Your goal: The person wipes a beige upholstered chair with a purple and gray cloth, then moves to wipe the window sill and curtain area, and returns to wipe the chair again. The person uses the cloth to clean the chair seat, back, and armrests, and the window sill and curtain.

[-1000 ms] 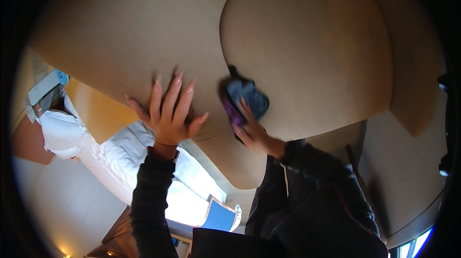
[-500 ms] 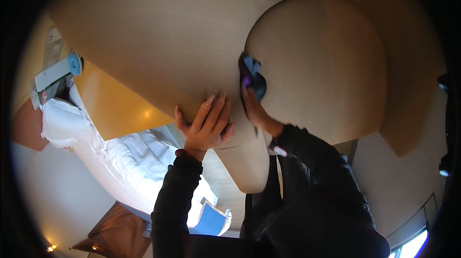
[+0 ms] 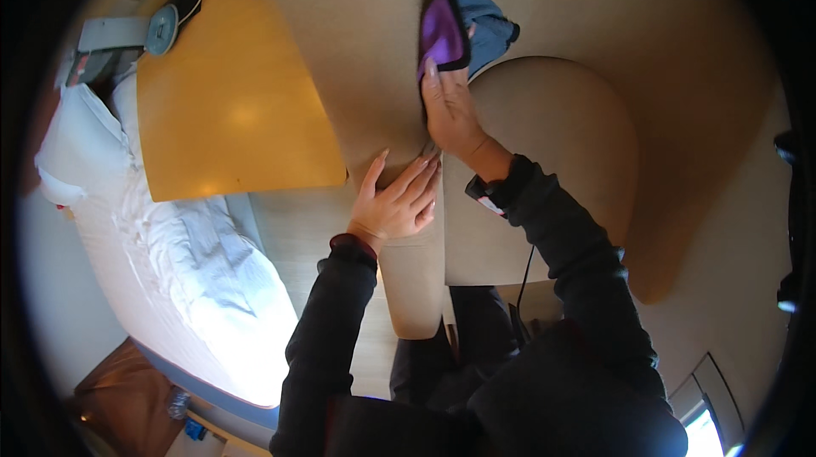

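A beige padded seat with a rounded cushion (image 3: 544,168) and a narrow armrest (image 3: 411,295) lies in front of me. My right hand (image 3: 461,121) is closed on a cleaning cloth (image 3: 444,32), purple on one side and blue-grey on the other, with black edging. It presses the cloth against the beige surface just beyond the cushion's far left edge. Flat on the armrest rests my left hand (image 3: 397,204), fingers apart and holding nothing. Its fingertips come close to the gap beside the cushion, near my right wrist.
To the left is a glossy yellow-brown wooden panel (image 3: 238,117). Beyond it stretches a bed with rumpled white bedding (image 3: 212,270). A round grey-blue disc (image 3: 161,30) stands at the far left. A thin black cable (image 3: 525,274) hangs below the cushion's front edge.
My right hand has moved the cloth farther away along the beige surface, and more of its purple side shows. The left hand stays on the armrest. The view has shifted and turned.
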Tool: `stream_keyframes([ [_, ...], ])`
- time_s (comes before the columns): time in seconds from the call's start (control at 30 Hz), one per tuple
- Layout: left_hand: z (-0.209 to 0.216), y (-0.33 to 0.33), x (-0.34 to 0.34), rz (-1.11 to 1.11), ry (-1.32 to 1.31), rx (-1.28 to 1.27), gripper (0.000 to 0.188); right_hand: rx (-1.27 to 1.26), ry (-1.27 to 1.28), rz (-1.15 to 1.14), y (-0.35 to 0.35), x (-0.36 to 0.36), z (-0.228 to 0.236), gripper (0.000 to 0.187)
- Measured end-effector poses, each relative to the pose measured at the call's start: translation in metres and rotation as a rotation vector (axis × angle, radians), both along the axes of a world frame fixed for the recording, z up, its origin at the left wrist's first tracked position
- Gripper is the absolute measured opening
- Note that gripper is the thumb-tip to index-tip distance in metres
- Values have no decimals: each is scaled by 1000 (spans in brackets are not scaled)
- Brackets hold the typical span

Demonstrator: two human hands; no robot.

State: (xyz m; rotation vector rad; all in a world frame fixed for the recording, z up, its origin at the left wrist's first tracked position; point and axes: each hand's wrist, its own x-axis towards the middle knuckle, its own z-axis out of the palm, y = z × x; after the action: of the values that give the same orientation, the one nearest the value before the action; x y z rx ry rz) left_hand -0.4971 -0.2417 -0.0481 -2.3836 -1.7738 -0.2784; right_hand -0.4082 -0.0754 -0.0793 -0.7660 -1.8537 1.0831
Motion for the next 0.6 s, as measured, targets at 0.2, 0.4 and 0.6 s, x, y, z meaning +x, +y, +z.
stream_keyframes([
  [0.2, -7, 4, -4, -60, -88, 99, 30, 478, -460, 174, -35, 12, 49, 40],
  [0.4, 13, -30, 7, 129, -647, 128, 39, 900, -1019, 261, 16, -10, 143, 56],
  [0.6, 33, -150, -36, 583, -1057, -129, 18, 1133, -886, 171, 98, -97, 189, 54],
])
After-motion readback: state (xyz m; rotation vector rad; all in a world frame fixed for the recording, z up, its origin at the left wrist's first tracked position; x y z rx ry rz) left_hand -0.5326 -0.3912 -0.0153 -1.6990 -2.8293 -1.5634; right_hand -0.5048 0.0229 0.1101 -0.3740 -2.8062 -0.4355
